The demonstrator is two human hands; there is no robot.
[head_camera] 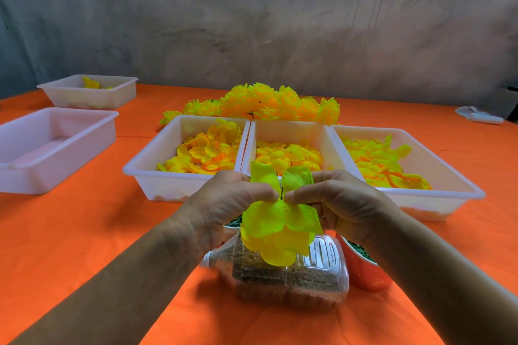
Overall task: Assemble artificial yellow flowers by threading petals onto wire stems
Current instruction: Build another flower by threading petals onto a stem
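Dark wire stem (281,193) pokes up through yellow petals (276,225), held above the bottle (286,277). My left hand (224,204) and right hand (339,202) pinch petals at the stem, fingers curled tight. Probably mid-threading; I'd slide petals down evenly, keeping the stem centred.

- Neon yellow-green fabric petals (280,221), pinched between my left hand (224,204) and my right hand (344,202).
- Thin dark wire stem (281,193): near black.
- Orange tablecloth (98,227): plain, unpatterned.
- Three white plastic trays (145,173): loose petals inside, yellow shading to orange.
- Heaped finished flowers (260,103): yellow with orange centres.
- Clear plastic bottle (288,274): speckled brown filling.
- Orange-red bowl (364,272): dark green contents.
- Back wall (252,22): mottled grey.
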